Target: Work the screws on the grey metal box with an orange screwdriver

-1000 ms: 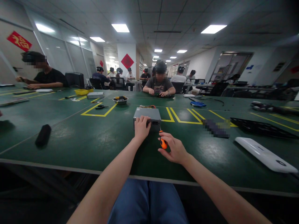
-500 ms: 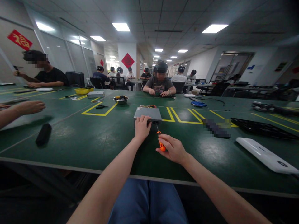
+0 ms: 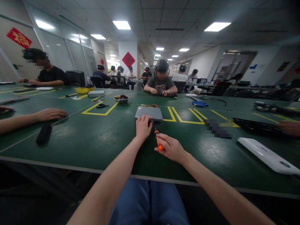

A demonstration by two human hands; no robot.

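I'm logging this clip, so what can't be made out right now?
All in the head view:
Gray box front: covered by the left hand.
Screwdriver tip, in the right hand: too small to place.
Dark object right of the box: pixelated.
White panel: cut by the right edge.

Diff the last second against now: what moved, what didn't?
The right hand, gripping the orange screwdriver, shifted slightly left, toward the left hand. A co-worker's hand came in from the left and lies on the table by the black bar. Another person's hand appeared at the right edge, by the black tray. Unchanged: the left hand rests on the grey box, which stayed put.
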